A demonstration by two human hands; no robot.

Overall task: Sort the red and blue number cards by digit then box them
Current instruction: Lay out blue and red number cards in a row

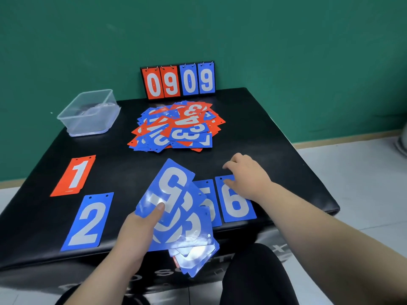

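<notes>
A green wall (264,40) stands behind a black padded table (123,170), whose surface is matt and a little shiny at the front edge. At the far left corner of the table sits a clear plastic box (88,126). Nearer on the left lies the red 1 card (73,176), and just in front of it the blue 2 card (88,222), both flat and face up. The left hand (136,230) grips a fan of blue cards (176,208) above the front edge, with the thumb pressed on the top card and the other fingers hidden under it. Behind, in the middle of the table, is a mixed pile of red and blue cards (178,127). A small scoreboard (178,80) showing 0909 stands against the wall. To the right of the fan lie the blue 5 card (212,194), partly covered, and the blue 6 card (236,201) beside it. The right hand (246,175) rests on the top of the 6 card, fingers loosely bent and holding nothing. At the right is a pale tiled floor (352,172) with a light skirting board (330,139).
</notes>
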